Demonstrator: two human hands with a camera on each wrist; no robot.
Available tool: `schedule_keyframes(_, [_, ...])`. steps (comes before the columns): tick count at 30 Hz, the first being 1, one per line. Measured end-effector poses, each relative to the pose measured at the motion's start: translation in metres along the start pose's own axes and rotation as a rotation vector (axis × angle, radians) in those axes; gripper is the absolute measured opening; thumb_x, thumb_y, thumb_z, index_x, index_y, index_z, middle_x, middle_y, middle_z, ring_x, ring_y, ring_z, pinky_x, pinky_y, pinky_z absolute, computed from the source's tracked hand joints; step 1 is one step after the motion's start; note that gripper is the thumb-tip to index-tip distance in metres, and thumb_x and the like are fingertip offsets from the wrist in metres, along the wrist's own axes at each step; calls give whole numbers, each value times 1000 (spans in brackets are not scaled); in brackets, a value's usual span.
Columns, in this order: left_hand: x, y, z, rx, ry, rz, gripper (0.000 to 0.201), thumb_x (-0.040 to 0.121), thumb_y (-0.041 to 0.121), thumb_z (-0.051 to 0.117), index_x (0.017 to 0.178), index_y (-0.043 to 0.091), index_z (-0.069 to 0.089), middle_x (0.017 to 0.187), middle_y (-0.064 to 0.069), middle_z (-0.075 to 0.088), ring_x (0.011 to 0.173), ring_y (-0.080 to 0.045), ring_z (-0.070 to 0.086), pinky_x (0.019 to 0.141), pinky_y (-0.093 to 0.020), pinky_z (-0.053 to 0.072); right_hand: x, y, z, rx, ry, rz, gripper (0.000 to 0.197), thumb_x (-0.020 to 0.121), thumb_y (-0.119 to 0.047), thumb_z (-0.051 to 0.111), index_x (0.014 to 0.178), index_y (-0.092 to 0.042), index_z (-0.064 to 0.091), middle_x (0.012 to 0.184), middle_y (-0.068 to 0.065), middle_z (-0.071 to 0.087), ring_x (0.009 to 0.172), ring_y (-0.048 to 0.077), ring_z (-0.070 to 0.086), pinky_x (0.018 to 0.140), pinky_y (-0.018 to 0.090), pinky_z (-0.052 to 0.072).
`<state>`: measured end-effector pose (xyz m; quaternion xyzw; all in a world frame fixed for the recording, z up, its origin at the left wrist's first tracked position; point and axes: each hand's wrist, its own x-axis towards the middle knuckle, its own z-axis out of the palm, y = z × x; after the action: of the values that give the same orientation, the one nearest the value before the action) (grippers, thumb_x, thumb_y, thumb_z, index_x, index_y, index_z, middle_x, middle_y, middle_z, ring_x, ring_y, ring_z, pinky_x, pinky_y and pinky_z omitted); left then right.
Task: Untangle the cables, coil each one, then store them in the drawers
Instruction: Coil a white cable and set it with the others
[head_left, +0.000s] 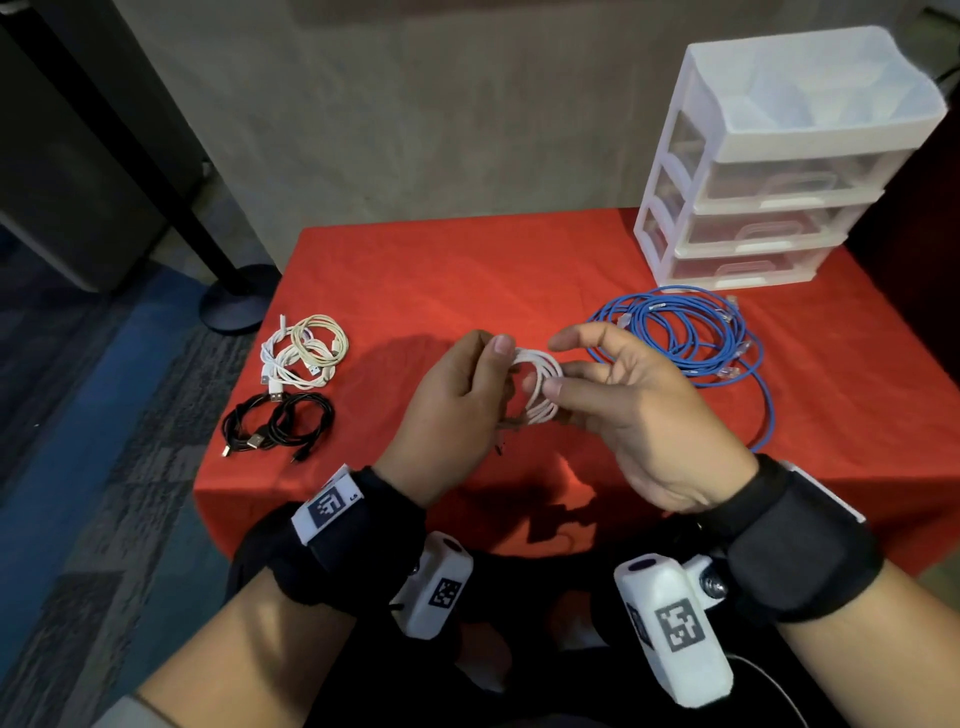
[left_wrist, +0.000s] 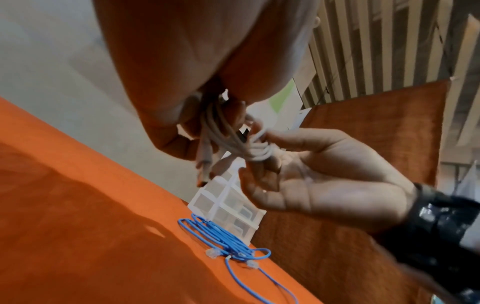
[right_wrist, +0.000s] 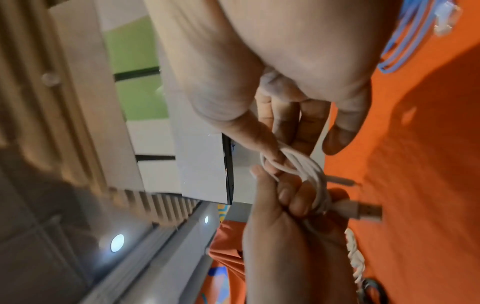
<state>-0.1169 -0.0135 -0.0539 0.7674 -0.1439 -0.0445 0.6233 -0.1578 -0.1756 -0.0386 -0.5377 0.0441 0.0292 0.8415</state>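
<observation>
Holding a white cable (head_left: 540, 384) coiled above the red-covered desk (head_left: 467, 280), we grip it from both sides. Our left hand (head_left: 457, 410) curls its fingers round one side of the coil, thumb on top. Our right hand (head_left: 639, 410) pinches the other side between thumb and middle finger, the remaining fingers spread loose. A USB plug (right_wrist: 363, 211) sticks out of the coil. Well left of this coil lie white coiled cables (head_left: 304, 351) and black coiled cables (head_left: 278, 423); just right lies a blue cable (head_left: 691, 338), with the drawer unit (head_left: 769, 166) behind that.
</observation>
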Motion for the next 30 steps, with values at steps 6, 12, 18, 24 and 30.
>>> schedule_keyframes(6, [0,-1,1,57,-6,123,33,106,39,44,89,13,53,69,-10,56,55,-23,49,52,-50,48,-1,-3,0,234,-105,142,49,78,9,62,121,-11,54,88,14,67,76,23,64,79,37,51])
schedule_keyframes(12, [4,0,7,100,-37,157,31,106,38,45,87,15,53,63,10,49,56,-11,44,53,-36,40,-2,-7,-3,357,-264,174,62,75,6,44,134,-11,47,79,10,47,65,16,39,62,22,41])
schedule_keyframes(18, [12,2,0,-23,-14,33,39,103,45,46,83,12,52,65,1,49,59,-16,43,56,-43,40,2,-3,-4,1,-235,-45,46,89,10,57,131,-3,49,99,16,65,85,14,65,78,20,53])
schedule_keyframes(24, [11,8,5,-217,60,-95,33,110,29,38,94,3,53,56,9,34,47,-6,31,43,-25,37,13,11,-24,-816,211,-434,18,79,-30,84,80,-19,71,73,3,57,67,8,47,67,25,38])
schedule_keyframes(30, [6,6,19,-278,95,-84,27,109,26,42,91,8,50,60,6,43,54,-12,41,57,-37,42,16,20,-14,-551,256,-265,15,88,-23,78,98,-12,77,78,9,71,69,17,58,71,36,51])
